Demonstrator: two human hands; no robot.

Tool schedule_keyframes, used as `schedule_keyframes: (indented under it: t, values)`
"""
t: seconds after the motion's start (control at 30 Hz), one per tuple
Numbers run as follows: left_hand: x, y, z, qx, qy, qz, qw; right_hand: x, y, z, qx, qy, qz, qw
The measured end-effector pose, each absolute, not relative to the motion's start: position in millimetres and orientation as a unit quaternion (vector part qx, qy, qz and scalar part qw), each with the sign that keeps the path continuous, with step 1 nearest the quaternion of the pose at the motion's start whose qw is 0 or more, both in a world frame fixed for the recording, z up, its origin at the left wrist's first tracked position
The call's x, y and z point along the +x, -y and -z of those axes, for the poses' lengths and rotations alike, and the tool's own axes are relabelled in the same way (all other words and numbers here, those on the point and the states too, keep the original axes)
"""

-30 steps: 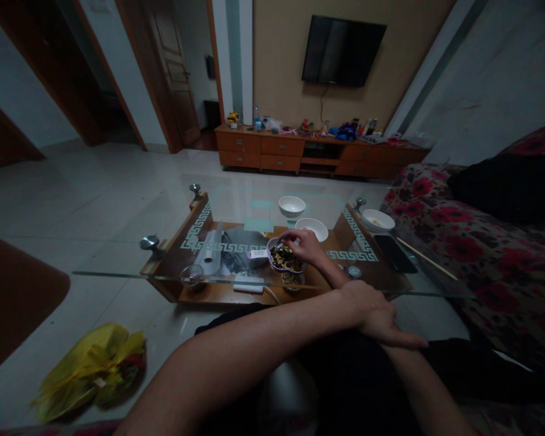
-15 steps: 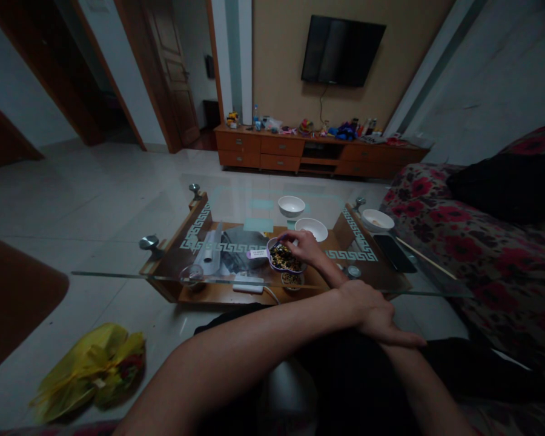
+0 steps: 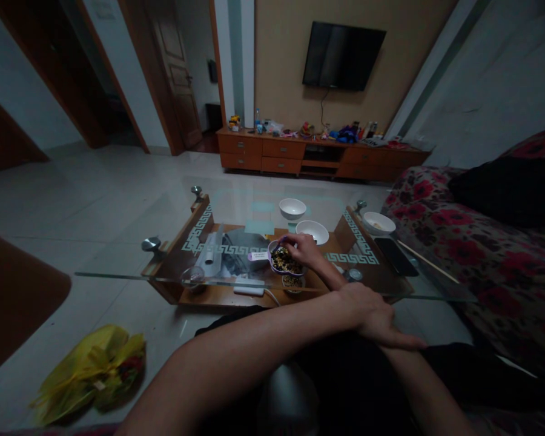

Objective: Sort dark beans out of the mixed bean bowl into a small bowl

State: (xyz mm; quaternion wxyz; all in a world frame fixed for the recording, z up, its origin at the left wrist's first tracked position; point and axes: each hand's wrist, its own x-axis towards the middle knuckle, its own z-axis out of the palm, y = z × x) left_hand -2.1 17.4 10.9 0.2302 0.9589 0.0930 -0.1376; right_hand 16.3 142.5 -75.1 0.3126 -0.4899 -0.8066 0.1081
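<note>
A purple-rimmed bowl (image 3: pixel 287 265) with a labelled handle (image 3: pixel 258 257) sits on the glass table, filled with mixed dark and pale beans or grains. My right hand (image 3: pixel 302 249) is over its top edge, fingers bent together at the beans; whatever they pinch is too small to make out. My left hand (image 3: pixel 367 312) lies across my right forearm, one digit stretched out to the right. Just behind the right hand is a white bowl (image 3: pixel 313 230) with a few dark bits in it. Another white bowl (image 3: pixel 292 209) stands farther back.
On the glass table (image 3: pixel 118 276), a third white bowl (image 3: pixel 379 223), a black phone (image 3: pixel 396 256) and chopsticks (image 3: pixel 427 261) lie to the right. A white power strip (image 3: pixel 249 287) shows below the glass. A yellow bag (image 3: pixel 91 375) sits on the floor, a floral sofa (image 3: pixel 495 266) at right.
My right hand has shifted slightly over the beans, and a few dark bits now show in the white bowl behind it. My left hand stays on the forearm; the view has tilted slightly.
</note>
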Motion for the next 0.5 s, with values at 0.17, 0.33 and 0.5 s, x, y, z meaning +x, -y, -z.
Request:
schedule_keyframes:
  t: [0.17, 0.33, 0.5]
  values:
    - [5, -13, -11, 0.959, -0.107, 0.152, 0.213, 26, -138, 56, -0.515, 0.773, -0.046, 0.367]
    - [23, -2, -5, 0.972, -0.063, 0.128, 0.188, 58, -128, 33, -0.611, 0.636, 0.079, 0.464]
    - [33, 6, -4, 0.975, -0.043, 0.120, 0.182, 73, -119, 24, -0.643, 0.588, 0.114, 0.477]
